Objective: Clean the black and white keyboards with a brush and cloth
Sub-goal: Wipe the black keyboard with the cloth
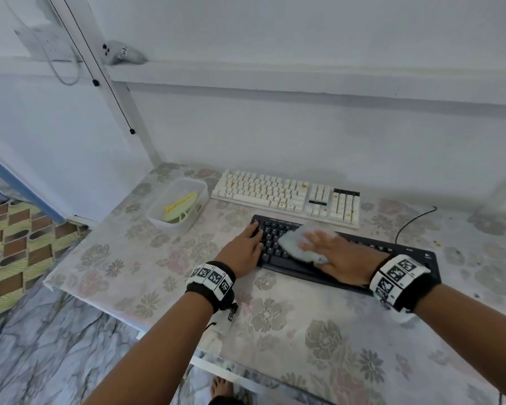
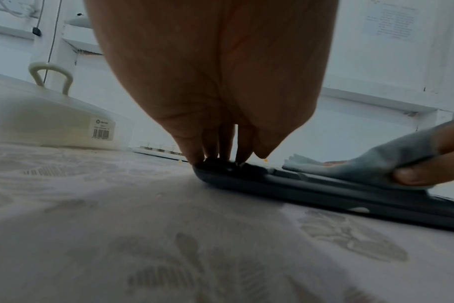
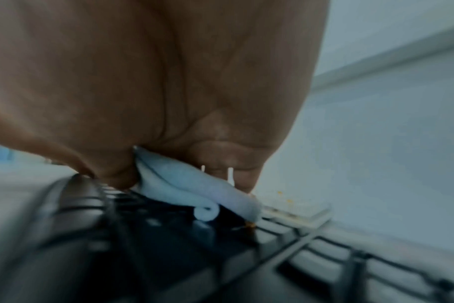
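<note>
Counter point(image 1: 275, 331): two keyboards are laid side-on, one behind the other. The far keyboard point(image 1: 287, 195) is set close to the wall point(image 1: 304, 133); the near keyboard point(image 1: 348, 258) is placed just before it and shifted to the right. A cable point(image 1: 412, 222) is run from the near keyboard's back edge toward the right rear. A container point(image 1: 177, 204) is placed left of the far keyboard, near the counter's left rear corner; a brush point(image 1: 180, 210) is kept inside it. A cloth point(image 1: 300, 242) is laid on the near keyboard's left half, under the right hand point(image 1: 342, 255). The left hand point(image 1: 246, 248) is rested on that keyboard's left end.
</note>
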